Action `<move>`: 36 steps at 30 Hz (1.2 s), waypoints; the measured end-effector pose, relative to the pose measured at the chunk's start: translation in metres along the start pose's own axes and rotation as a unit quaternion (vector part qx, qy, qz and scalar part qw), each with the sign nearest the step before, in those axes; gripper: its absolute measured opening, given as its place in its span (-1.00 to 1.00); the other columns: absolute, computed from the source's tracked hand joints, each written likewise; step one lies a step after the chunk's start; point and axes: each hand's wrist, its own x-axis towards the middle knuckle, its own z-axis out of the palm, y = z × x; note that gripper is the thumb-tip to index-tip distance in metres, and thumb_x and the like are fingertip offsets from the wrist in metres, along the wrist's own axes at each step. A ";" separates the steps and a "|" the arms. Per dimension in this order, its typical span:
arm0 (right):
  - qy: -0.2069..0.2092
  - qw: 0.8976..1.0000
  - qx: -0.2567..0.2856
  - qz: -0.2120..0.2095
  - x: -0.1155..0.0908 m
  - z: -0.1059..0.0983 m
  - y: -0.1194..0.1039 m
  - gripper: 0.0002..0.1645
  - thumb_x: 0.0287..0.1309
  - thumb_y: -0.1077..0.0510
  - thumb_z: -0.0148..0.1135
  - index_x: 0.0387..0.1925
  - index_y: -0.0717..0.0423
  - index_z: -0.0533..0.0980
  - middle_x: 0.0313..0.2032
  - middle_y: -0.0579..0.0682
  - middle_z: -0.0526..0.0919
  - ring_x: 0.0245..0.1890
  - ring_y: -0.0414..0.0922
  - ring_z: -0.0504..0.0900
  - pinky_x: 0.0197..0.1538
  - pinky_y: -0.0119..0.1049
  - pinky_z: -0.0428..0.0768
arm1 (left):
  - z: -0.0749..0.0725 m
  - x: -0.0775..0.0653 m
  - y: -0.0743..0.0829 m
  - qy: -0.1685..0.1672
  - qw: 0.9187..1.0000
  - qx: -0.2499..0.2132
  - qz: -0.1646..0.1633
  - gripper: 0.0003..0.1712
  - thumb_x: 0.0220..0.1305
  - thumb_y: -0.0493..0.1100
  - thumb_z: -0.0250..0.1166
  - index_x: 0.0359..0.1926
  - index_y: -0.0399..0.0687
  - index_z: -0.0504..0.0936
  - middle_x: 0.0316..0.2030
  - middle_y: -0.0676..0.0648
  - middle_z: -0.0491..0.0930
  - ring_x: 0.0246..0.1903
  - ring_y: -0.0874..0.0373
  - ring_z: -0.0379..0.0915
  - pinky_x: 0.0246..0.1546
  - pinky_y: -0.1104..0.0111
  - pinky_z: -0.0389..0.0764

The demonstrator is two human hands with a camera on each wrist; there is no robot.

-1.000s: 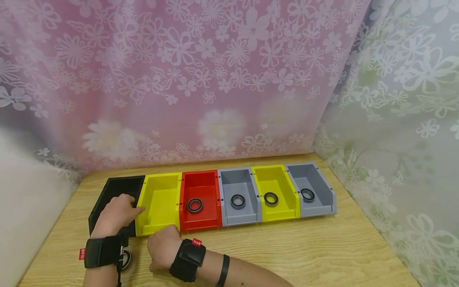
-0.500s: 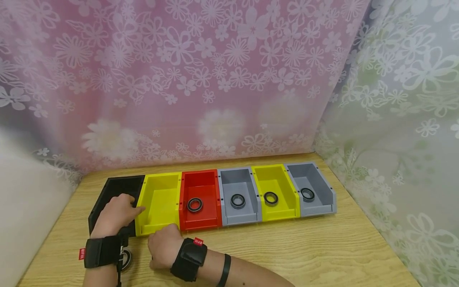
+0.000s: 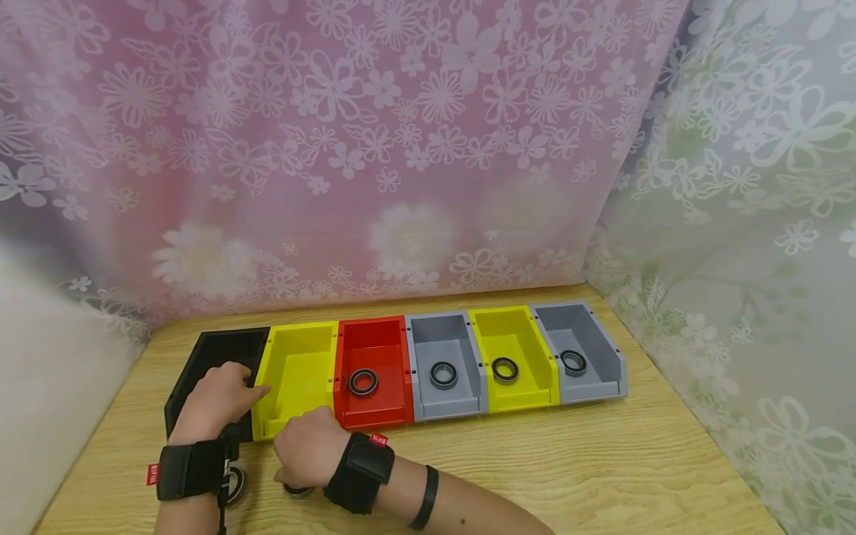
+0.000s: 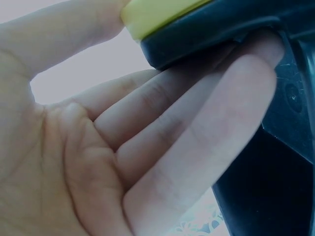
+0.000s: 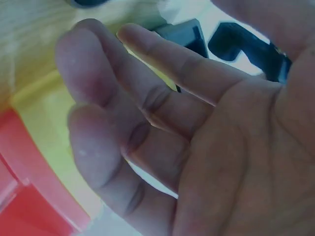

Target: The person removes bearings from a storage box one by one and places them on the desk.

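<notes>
My left hand [image 3: 217,397] straddles the joined walls of the black bin [image 3: 234,342] and the left yellow bin [image 3: 301,379]. Its thumb touches the yellow edge [image 4: 152,19], while the other fingers reach inside the black bin, pinching the walls between. My right hand [image 3: 310,449] is over the front of the left yellow bin, fingers [image 5: 96,147] loosely bent with nothing in them. Below it, a ball bearing [image 3: 297,491] lies on the table, mostly hidden by the hand. Another ball bearing [image 3: 235,484] lies beside the left wrist, partly covered by the strap.
Rightward in the row stand a red bin [image 3: 374,338], a grey bin [image 3: 438,334], a second yellow bin [image 3: 498,327] and a second grey bin [image 3: 568,323], each with one bearing inside. Wooden tabletop [image 3: 535,461] extends in front; a floral curtain [image 3: 401,148] hangs behind.
My right hand has shifted slightly up and right in the head view, uncovering part of the ball bearing below it. The left hand stays in place.
</notes>
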 end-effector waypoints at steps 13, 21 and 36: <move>0.084 0.996 0.018 0.002 -0.013 -0.032 0.030 -0.63 0.25 -0.31 0.36 -0.48 -0.21 0.62 -0.70 -0.24 0.33 -0.68 -0.31 0.41 -0.56 -0.43 0.40 | 0.000 -0.001 0.000 0.002 1.000 -0.003 -0.002 -0.66 0.34 -0.12 0.38 -0.50 -0.18 0.50 -0.70 -0.06 0.38 -0.70 0.06 0.39 -0.64 0.30 0.36; 0.087 0.994 0.058 0.017 -0.018 -0.044 0.047 -0.66 0.25 -0.28 0.38 -0.13 -0.21 0.74 -0.51 -0.27 0.63 -0.55 -0.32 0.49 -0.48 -0.43 0.42 | 0.000 0.000 0.000 0.001 1.000 0.002 -0.005 -0.68 0.35 -0.11 0.38 -0.40 -0.28 0.57 -0.70 -0.07 0.39 -0.70 0.06 0.39 -0.64 0.30 0.37; 0.085 0.989 0.110 0.059 -0.023 -0.055 0.078 -0.58 0.24 -0.24 0.41 0.04 -0.18 0.75 -0.19 -0.25 0.80 -0.43 -0.26 0.63 -0.48 -0.45 0.46 | 0.001 0.002 0.001 -0.003 1.000 0.013 -0.014 -0.68 0.36 -0.10 0.38 -0.38 -0.30 0.58 -0.68 -0.06 0.35 -0.68 0.08 0.35 -0.62 0.30 0.36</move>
